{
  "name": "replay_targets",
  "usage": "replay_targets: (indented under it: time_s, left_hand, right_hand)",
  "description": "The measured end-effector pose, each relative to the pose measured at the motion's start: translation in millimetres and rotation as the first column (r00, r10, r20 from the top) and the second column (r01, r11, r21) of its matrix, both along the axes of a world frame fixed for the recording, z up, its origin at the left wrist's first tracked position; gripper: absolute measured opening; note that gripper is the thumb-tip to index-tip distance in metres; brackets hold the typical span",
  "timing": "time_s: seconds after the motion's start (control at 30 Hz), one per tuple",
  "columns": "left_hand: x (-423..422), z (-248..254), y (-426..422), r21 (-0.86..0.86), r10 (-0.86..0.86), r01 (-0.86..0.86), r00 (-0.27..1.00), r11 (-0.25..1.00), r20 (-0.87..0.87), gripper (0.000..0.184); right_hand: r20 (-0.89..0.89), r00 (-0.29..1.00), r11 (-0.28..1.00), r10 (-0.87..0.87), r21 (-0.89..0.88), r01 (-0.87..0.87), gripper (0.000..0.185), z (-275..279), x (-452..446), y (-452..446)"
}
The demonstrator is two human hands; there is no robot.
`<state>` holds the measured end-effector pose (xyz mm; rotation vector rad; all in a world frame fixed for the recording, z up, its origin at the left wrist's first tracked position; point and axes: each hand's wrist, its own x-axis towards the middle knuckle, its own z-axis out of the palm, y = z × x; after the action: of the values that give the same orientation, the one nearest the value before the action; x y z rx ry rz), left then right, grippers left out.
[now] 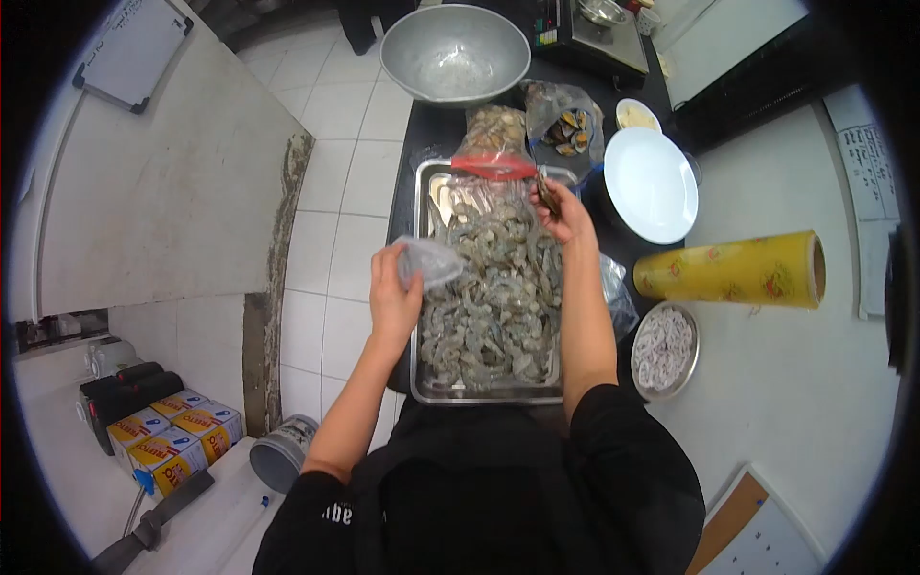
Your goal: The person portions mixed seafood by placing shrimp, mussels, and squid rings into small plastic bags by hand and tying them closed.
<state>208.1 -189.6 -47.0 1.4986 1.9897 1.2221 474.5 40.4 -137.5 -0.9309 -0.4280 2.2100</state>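
Note:
My left hand [395, 295] is closed on the edge of a small clear plastic bag [430, 262], over the left side of a metal tray [419, 359]. A thick layer of raw grey shrimp [494, 326] fills much of that tray. Above its upper right part, my right hand [565, 216] pinches a dark brown mussel [547, 195]; the fingers hide part of it. Beyond the right hand lies an open plastic bag with orange mussels [572, 132]. Next to it, a red-edged bag of clams [496, 134] rests against the tray's far end.
A large metal bowl [455, 57] stands at the far end of the dark counter. On the right are a white oval plate [652, 185], a yellow roll of cling film [730, 268] and a metal bowl of pale rings [663, 351]. A scale [604, 43] sits at the back.

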Motion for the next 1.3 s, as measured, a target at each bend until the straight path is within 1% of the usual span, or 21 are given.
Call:
replay_targets:
  time_s: [0.03,0.1,0.13,0.2,0.3,0.37,0.43,0.5,0.57,0.7,0.77,0.83,0.9,1.0,1.03,1.1,1.13,1.17,1.23,1.27,1.3]
  left_hand:
    - [3,2,0,0.001,-0.026,0.026,1.0,1.0,-0.007,0.045]
    - [10,3,0,-0.018,-0.075,0.076,0.997,0.997,0.027,0.049]
    - [13,4,0,-0.017,-0.121,0.122,0.991,0.992,0.051,0.052]
    - [17,2,-2,-0.039,-0.186,0.187,0.982,0.982,0.032,0.056]
    - [28,3,-14,-0.085,-0.279,0.284,0.958,0.955,0.064,0.064]
    - [33,5,-21,-0.049,-0.364,0.369,0.927,0.928,0.087,0.066]
    - [32,7,-32,-0.052,-0.414,0.422,0.903,0.905,0.118,0.065]
    - [31,1,-42,-0.046,-0.461,0.471,0.876,0.881,0.146,0.064]
    - [31,-12,-53,-0.051,-0.477,0.495,0.857,0.868,0.193,0.062]
    - [31,-8,-79,-0.07,-0.437,0.447,0.891,0.892,0.121,0.058]
    - [30,-4,-83,-0.092,-0.406,0.417,0.906,0.904,0.117,0.056]
    - [31,-1,-87,-0.119,-0.408,0.426,0.901,0.897,0.147,0.055]
    - [31,3,-90,-0.145,-0.403,0.428,0.898,0.892,0.176,0.054]
    - [30,10,-93,-0.099,-0.431,0.442,0.895,0.891,0.12,0.053]
    - [29,13,-92,-0.134,-0.424,0.441,0.895,0.888,0.136,0.052]
    - [30,18,-92,-0.168,-0.417,0.44,0.896,0.882,0.154,0.052]
    - [28,20,-91,-0.169,-0.417,0.443,0.893,0.881,0.167,0.052]
    - [28,21,-91,-0.171,-0.415,0.444,0.892,0.88,0.18,0.051]
    - [27,18,-94,-0.12,-0.418,0.437,0.896,0.892,0.152,0.051]
    - [26,18,-95,-0.065,-0.424,0.434,0.897,0.899,0.122,0.051]
    - [25,19,-96,-0.068,-0.426,0.436,0.896,0.898,0.121,0.051]
  right_hand:
    - [-0.308,0.949,0.997,0.068,-0.022,-0.079,0.023,9,-3,-29]
    - [-0.098,0.995,0.999,0.004,-0.049,-0.009,0.028,39,-19,-88]
    - [-0.092,0.996,0.999,0.002,-0.054,-0.007,0.028,53,-27,-111]
    - [-0.257,0.966,0.991,0.036,-0.115,-0.068,0.03,75,-38,-147]
    - [-0.302,0.95,0.975,0.076,-0.179,-0.135,0.032,95,-45,-185]
    - [-0.269,0.957,0.98,0.105,-0.136,-0.146,0.032,103,-48,-202]
    - [0.014,0.995,0.989,0.102,-0.113,-0.1,0.031,109,-52,-212]
    - [0.101,0.988,0.992,0.12,-0.051,-0.116,0.027,91,-51,-218]
    - [0.378,0.908,0.98,0.183,-0.001,-0.198,0.026,88,-52,-225]
    - [0.338,0.913,0.973,0.226,-0.115,-0.198,0.035,111,-60,-235]
    - [0.44,0.873,0.977,0.211,-0.123,-0.174,0.041,124,-64,-242]
    - [0.6,0.756,0.954,0.263,-0.044,-0.297,0.028,132,-66,-246]
    - [0.663,0.714,0.94,0.225,0.045,-0.338,0.032,134,-65,-256]
    - [0.87,0.486,0.832,0.086,0.206,-0.516,0.036,125,-65,-264]
    - [0.87,0.486,0.834,0.083,0.206,-0.512,0.036,129,-67,-268]
    - [0.9,0.418,0.746,-0.121,0.36,-0.56,0.034,137,-70,-276]
    - [0.938,0.291,0.676,-0.19,0.34,-0.654,0.032,134,-68,-277]
    - [0.938,0.291,0.675,-0.188,0.339,-0.656,0.032,127,-67,-280]
    - [0.888,0.115,0.377,-0.445,0.302,-0.876,0.028,117,-71,-287]
    - [0.888,0.118,0.375,-0.444,0.304,-0.876,0.028,112,-73,-288]
    - [0.889,0.179,0.296,-0.421,0.322,-0.899,0.027,112,-75,-290]
